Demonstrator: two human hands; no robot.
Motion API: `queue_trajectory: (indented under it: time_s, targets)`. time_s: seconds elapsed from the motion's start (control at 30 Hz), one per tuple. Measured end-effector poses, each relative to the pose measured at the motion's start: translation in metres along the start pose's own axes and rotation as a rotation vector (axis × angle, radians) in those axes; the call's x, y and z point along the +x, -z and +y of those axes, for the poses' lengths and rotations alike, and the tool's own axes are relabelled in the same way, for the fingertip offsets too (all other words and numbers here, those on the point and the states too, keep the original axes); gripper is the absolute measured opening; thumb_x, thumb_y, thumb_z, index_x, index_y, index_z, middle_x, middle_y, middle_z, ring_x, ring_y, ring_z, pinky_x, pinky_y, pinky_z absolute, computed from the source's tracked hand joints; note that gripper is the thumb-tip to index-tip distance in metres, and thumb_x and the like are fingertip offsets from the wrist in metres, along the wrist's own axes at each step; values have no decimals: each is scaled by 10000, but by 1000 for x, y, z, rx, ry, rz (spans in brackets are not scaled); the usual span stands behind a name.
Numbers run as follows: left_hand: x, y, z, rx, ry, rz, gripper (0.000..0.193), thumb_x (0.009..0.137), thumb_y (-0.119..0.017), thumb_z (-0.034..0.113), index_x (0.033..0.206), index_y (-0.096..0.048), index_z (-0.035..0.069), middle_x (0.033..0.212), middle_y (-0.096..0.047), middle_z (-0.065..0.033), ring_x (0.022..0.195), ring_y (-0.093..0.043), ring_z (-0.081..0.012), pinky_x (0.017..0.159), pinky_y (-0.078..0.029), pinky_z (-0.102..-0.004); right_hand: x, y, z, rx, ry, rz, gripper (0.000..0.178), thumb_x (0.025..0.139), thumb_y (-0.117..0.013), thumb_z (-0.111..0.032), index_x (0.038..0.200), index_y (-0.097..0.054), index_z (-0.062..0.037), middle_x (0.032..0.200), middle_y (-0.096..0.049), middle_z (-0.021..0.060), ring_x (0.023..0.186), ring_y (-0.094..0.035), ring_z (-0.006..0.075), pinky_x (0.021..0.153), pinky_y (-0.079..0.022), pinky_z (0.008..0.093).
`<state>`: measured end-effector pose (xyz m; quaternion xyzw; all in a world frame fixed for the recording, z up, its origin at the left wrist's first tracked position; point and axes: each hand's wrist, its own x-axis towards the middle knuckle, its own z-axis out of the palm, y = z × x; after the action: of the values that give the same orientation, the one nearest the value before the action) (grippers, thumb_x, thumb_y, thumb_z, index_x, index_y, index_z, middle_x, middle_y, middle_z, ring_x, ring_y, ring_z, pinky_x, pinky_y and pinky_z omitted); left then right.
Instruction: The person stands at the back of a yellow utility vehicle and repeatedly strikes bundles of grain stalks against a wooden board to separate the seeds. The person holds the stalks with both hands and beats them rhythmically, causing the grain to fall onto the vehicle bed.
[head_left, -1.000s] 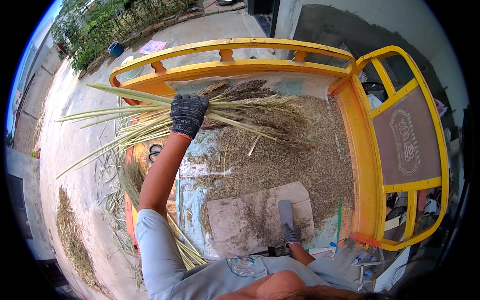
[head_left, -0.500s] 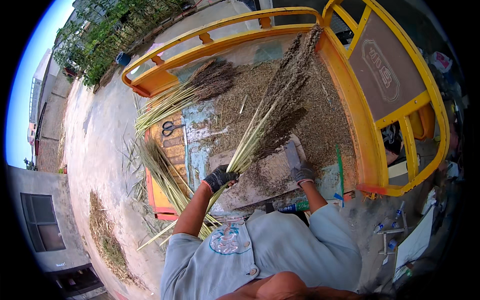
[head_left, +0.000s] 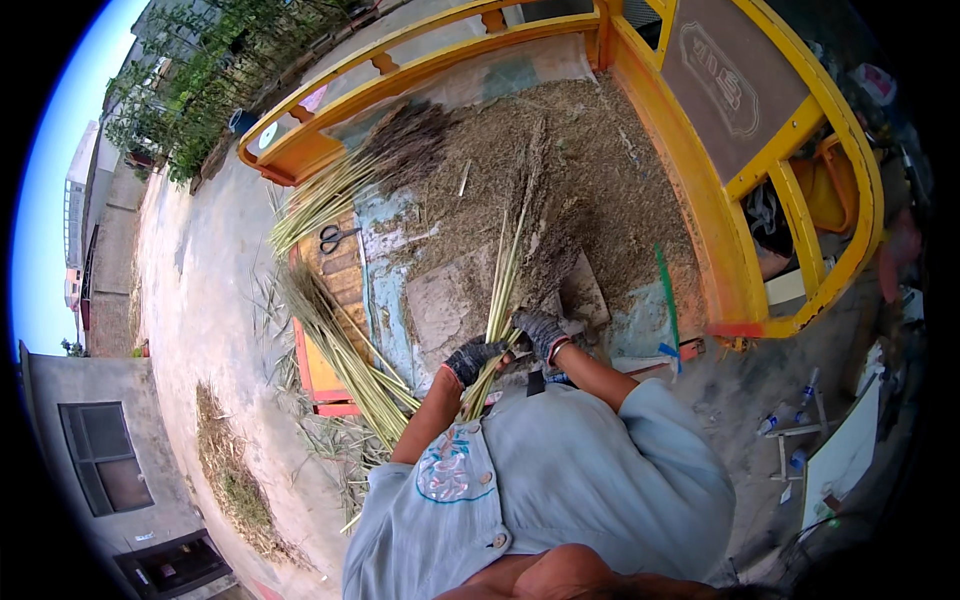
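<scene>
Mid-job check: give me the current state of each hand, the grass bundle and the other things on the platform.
left hand: gloved, gripping the stalks.
right hand: gloved, closed on the same stalks.
bundle of grass stalks: held in both hands, tips on the chaff.
scissors: lying unheld on the planks.
second bundle: lying flat, untouched.
chaff pile: spread loose over the platform.

View: one head cam, wide fisheye, worn on person's head.
Faces: down and fwd over yellow-railed platform [head_left: 700, 230].
Near: gloved left hand [head_left: 472, 358] and right hand [head_left: 540, 332] close below lens.
Tilt: horizon skewed, sky far left.
Overlap: n/a, single view.
</scene>
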<state>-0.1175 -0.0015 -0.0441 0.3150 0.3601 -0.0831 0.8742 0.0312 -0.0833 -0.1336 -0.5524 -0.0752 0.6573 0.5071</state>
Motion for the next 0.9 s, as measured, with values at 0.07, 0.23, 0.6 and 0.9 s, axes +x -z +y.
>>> queue_trajectory:
  time_s: [0.07,0.23,0.6,0.9]
  targets:
    - [1,1,-5,-18,-7,-38,359,830,-601,243,1094,-509,17,790,-606,-91,628,-556,-139,541,-457,-230,5,3,8,99,-43,39,282,809,-569,-393,821,-603,-113,610,-564,19,446,-479,130,407,-401,287]
    - [5,6,-24,-137,7,-60,379,823,-604,287,1082,-515,25,872,-612,-113,691,-573,-164,582,-485,-253,1,9,11,261,-77,55,320,805,-588,-384,916,-610,-85,781,-602,21,644,-543,134,582,-460,287]
    - [20,9,-44,-56,-53,215,246,772,-638,76,999,-594,-7,865,-638,-89,742,-614,-173,661,-514,-296,15,26,61,-113,-144,137,386,807,-598,-340,1005,-607,-9,924,-635,85,731,-566,165,640,-474,329]
    - [47,29,-60,-123,-23,170,325,808,-613,98,1116,-534,32,968,-622,-90,831,-613,-186,713,-520,-316,-1,6,49,-204,-245,121,350,783,-592,-403,859,-634,-64,729,-610,56,564,-529,173,511,-458,326]
